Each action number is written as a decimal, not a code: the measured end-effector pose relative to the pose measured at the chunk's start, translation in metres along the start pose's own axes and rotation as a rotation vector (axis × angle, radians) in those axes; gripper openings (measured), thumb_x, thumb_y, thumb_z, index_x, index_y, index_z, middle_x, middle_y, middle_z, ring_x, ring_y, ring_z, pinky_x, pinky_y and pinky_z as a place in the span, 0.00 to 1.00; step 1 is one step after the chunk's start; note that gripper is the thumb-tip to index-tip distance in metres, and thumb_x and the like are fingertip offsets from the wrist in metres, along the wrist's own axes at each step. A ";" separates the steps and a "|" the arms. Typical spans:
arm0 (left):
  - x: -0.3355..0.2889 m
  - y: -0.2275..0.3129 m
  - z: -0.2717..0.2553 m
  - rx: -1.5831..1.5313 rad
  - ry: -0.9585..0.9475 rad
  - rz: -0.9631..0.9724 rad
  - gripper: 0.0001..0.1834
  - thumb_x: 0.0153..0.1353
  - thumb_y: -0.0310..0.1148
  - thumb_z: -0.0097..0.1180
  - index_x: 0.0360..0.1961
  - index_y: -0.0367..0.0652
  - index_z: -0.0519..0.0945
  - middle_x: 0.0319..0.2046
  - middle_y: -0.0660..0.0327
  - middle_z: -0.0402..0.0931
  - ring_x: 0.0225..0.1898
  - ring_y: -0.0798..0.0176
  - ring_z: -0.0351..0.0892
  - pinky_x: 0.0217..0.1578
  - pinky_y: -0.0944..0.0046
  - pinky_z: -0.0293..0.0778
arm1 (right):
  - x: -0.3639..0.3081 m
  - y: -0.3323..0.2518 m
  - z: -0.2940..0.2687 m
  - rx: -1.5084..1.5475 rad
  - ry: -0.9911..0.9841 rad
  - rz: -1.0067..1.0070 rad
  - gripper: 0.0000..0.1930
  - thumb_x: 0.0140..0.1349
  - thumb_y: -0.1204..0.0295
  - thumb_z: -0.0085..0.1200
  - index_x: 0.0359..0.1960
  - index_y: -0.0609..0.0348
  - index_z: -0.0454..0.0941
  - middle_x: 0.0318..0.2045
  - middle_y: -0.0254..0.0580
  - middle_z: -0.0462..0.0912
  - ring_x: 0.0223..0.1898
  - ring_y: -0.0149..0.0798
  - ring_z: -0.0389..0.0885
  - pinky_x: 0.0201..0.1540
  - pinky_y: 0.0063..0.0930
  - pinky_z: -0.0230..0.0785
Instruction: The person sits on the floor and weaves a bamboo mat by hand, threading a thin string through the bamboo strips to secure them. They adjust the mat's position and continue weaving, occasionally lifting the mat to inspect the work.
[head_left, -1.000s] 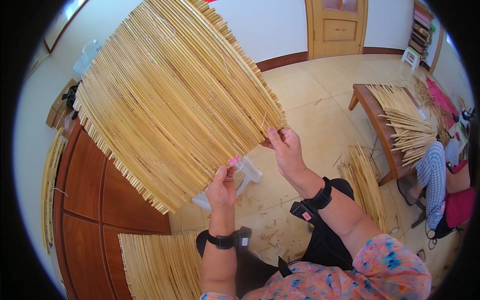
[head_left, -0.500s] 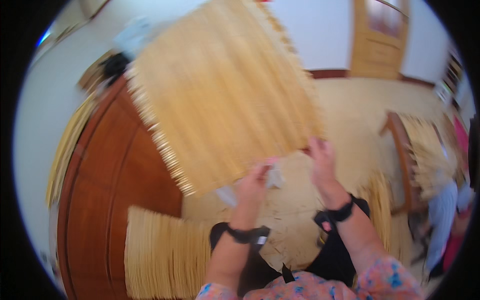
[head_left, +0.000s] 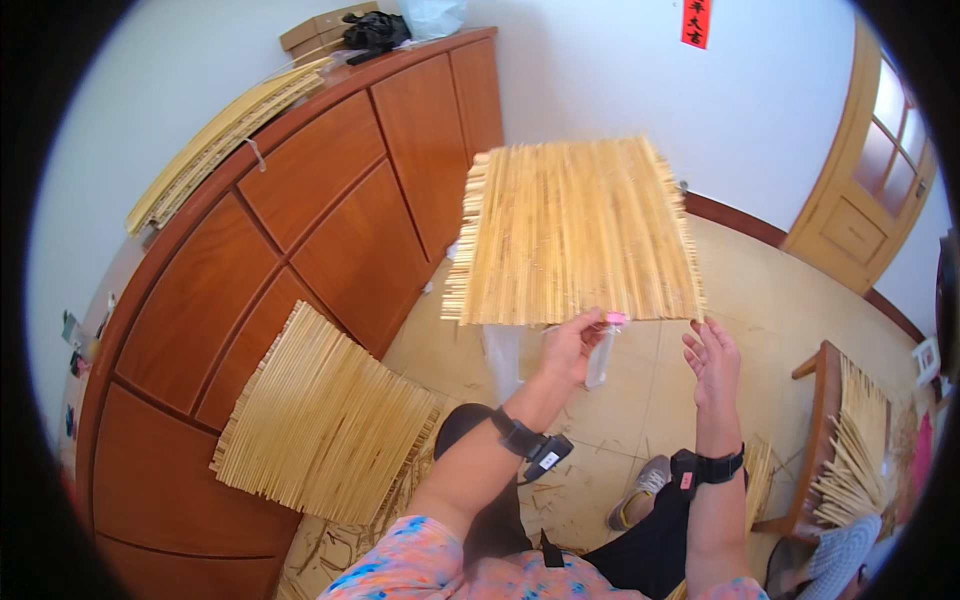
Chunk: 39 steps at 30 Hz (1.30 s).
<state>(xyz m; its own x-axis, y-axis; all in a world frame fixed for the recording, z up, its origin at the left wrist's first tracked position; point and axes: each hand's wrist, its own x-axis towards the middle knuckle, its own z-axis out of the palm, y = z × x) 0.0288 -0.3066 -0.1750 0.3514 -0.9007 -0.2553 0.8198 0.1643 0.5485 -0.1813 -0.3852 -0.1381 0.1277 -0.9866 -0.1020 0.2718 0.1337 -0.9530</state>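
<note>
A mat of straw-coloured stalks laid side by side (head_left: 575,235) spreads out in front of me, over white legs like those of a stool (head_left: 502,365). My left hand (head_left: 572,348) is closed on the mat's near edge, thumb and fingers pinching beside a small pink piece (head_left: 615,318) whose kind I cannot make out. At the mat's near right corner, my right hand (head_left: 713,358) is open, fingers apart and fingertips close to the stalk ends; whether they touch is unclear.
Another stalk mat (head_left: 325,415) leans by the brown wooden cabinet (head_left: 345,230) at left. Rolled or stacked mats (head_left: 230,140) lie on its top. On the right, a wooden bench (head_left: 822,430) bears loose stalks (head_left: 855,450). Straw scraps litter the tiled floor.
The mat, raised and tilted before, is now lower and flatter, farther from me. My right hand has let go of its edge. The view has turned too.
</note>
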 end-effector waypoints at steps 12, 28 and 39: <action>0.030 -0.012 -0.033 0.061 0.123 -0.121 0.11 0.66 0.36 0.58 0.43 0.42 0.77 0.38 0.60 0.81 0.36 0.68 0.80 0.33 0.70 0.76 | 0.047 0.029 -0.037 0.076 0.187 -0.091 0.31 0.62 0.70 0.56 0.67 0.57 0.59 0.60 0.43 0.70 0.49 0.36 0.76 0.44 0.32 0.70; -0.044 0.042 -0.006 2.002 -0.162 0.340 0.20 0.59 0.45 0.57 0.43 0.39 0.79 0.43 0.51 0.77 0.44 0.52 0.79 0.37 0.55 0.77 | 0.072 0.015 -0.051 -0.024 0.282 -0.215 0.32 0.63 0.72 0.55 0.69 0.57 0.56 0.67 0.47 0.59 0.61 0.40 0.65 0.53 0.38 0.67; -0.245 0.250 -0.140 2.068 0.797 0.774 0.25 0.58 0.36 0.62 0.55 0.36 0.75 0.53 0.45 0.75 0.58 0.45 0.71 0.60 0.52 0.66 | 0.081 0.010 -0.063 -0.060 0.280 -0.248 0.33 0.62 0.73 0.57 0.68 0.57 0.58 0.66 0.48 0.60 0.60 0.40 0.66 0.51 0.36 0.69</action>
<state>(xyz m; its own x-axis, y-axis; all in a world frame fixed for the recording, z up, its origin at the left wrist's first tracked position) 0.2113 0.0118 -0.0871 0.7132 -0.5368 0.4508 -0.6883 -0.6582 0.3051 -0.2277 -0.4699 -0.1741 -0.2030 -0.9768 0.0681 0.2043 -0.1103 -0.9727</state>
